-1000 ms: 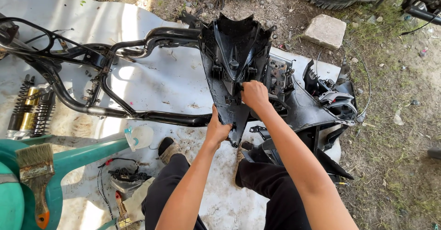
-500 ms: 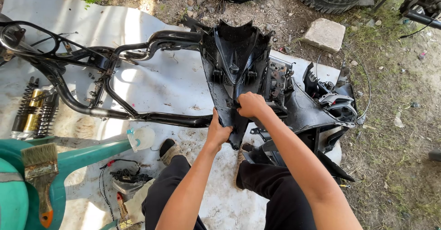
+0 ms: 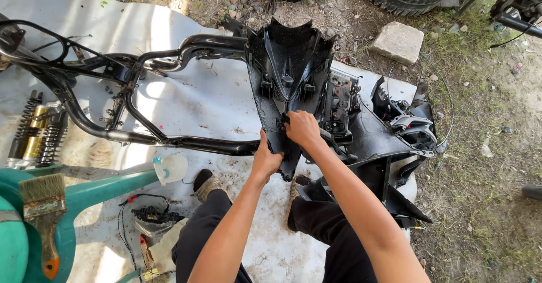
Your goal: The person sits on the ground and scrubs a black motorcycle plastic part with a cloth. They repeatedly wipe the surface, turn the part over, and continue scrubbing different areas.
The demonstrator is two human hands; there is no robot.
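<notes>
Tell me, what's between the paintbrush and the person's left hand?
In the head view, between the paintbrush and the left hand lie a green plastic chair, a small clear bottle and the person's shoe on the white sheet.

Bare white sheet (image 3: 186, 99) lies open left of the black panel (image 3: 291, 74); frame tubes (image 3: 169, 142) and engine parts (image 3: 339, 99) crowd its sides.

Dusty black fairing panel (image 3: 291, 74), upright on frame
</notes>
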